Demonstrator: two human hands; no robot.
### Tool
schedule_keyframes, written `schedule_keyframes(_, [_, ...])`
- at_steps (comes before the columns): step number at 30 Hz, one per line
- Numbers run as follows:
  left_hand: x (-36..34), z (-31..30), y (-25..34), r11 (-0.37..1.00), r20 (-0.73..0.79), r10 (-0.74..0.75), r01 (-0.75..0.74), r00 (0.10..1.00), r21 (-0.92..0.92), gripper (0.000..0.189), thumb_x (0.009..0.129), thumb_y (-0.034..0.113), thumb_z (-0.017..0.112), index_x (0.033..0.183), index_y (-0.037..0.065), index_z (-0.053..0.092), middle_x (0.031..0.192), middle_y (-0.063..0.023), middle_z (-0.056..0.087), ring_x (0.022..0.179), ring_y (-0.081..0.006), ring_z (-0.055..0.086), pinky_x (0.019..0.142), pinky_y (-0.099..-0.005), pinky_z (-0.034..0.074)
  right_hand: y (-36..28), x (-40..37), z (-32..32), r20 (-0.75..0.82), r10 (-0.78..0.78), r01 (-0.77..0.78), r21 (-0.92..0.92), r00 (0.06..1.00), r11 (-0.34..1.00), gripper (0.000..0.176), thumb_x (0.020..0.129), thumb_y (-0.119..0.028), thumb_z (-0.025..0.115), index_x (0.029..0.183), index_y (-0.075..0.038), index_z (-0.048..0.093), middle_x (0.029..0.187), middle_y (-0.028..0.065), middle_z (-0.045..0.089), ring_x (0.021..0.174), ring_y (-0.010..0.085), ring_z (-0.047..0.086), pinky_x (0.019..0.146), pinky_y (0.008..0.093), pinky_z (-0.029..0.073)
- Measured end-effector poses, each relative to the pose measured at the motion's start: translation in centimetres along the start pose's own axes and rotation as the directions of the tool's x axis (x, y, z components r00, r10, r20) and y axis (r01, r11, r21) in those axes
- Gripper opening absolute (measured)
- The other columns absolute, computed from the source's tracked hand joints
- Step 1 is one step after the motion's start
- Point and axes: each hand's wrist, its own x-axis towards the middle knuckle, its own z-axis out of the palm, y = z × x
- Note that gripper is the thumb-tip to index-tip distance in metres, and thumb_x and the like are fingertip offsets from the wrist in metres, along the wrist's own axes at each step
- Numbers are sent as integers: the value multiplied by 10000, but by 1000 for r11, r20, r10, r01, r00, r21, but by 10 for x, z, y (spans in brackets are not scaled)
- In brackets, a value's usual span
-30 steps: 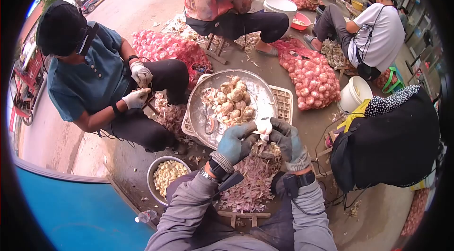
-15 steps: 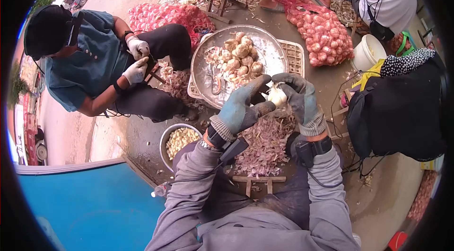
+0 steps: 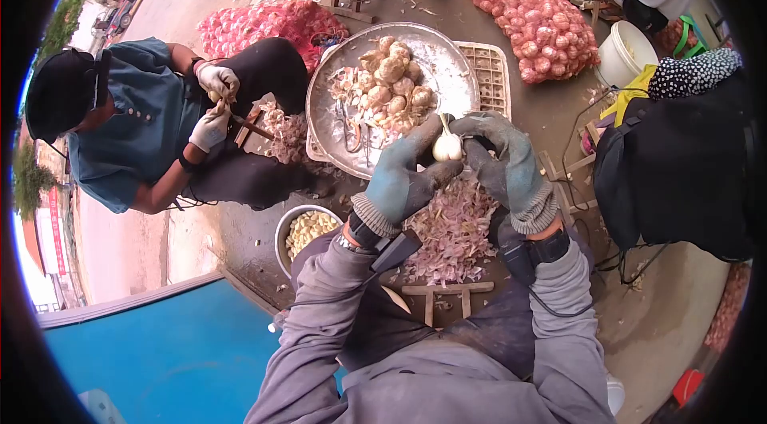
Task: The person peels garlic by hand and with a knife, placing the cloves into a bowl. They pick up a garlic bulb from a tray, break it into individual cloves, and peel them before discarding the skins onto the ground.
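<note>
A white garlic bulb (image 3: 447, 144), its stem pointing up, is held between my two gloved hands. My left hand (image 3: 409, 175) has its fingers closed against the bulb's left side. From the right, my right hand (image 3: 505, 159) grips the same bulb with bent fingers. Just beyond them is a round metal tray (image 3: 451, 64) with a pile of garlic bulbs (image 3: 391, 88), loose skins and what looks like a pair of scissors (image 3: 351, 132). Below my hands lies a heap of purplish peelings (image 3: 451, 232).
A bowl of peeled cloves (image 3: 310, 230) stands left of my left wrist. A co-worker (image 3: 144, 120) sits at the left, handling garlic. Net sacks of garlic (image 3: 539, 24) (image 3: 268, 28), a white bucket (image 3: 625, 55), a black bag (image 3: 679, 168) and other people are around.
The bulb has turned so that its stem points up, and my fingers have shifted around it. The camera view has moved slightly. The co-worker's hands at the left have changed position.
</note>
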Motion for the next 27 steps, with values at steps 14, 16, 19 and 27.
schedule_keyframes(14, [-6, 9, -5, 796, -36, 326, -254, 945, 550, 644, 747, 1, 814, 1347, 53, 583, 1106, -177, 686, 960, -316, 696, 810, -379, 560, -8, -9, 7, 81, 305, -315, 169, 949, 934, 395, 922, -290, 768, 1148, 21, 678, 1022, 123, 658, 863, 208, 662, 743, 304, 539])
schedule_keyframes(16, [-7, 9, -6, 812, -42, 362, -293, 931, 505, 609, 742, 45, 824, 1303, 75, 590, 1061, -211, 689, 921, -397, 704, 763, -417, 568, 3, -11, 14, 5, 158, -157, 120, 987, 980, 358, 963, -282, 717, 1136, 29, 679, 1017, 121, 652, 869, 202, 657, 748, 304, 532])
schedule_keyframes(19, [-10, 11, 0, 814, -88, 329, -235, 940, 531, 562, 744, 43, 825, 1261, 62, 606, 1020, -204, 689, 880, -387, 706, 745, -408, 567, 4, -8, 13, 10, 37, -38, 34, 999, 999, 328, 1004, -271, 656, 1124, 33, 684, 986, 113, 656, 883, 191, 654, 754, 305, 529])
schedule_keyframes(27, [-12, 9, -3, 852, -114, 319, -232, 941, 470, 505, 809, 43, 826, 1264, 2, 612, 1051, -178, 693, 931, -313, 717, 805, -361, 568, -5, -12, 12, 22, 265, -263, 223, 964, 939, 405, 1040, -343, 585, 1154, 33, 682, 959, 96, 695, 790, 152, 653, 686, 277, 529])
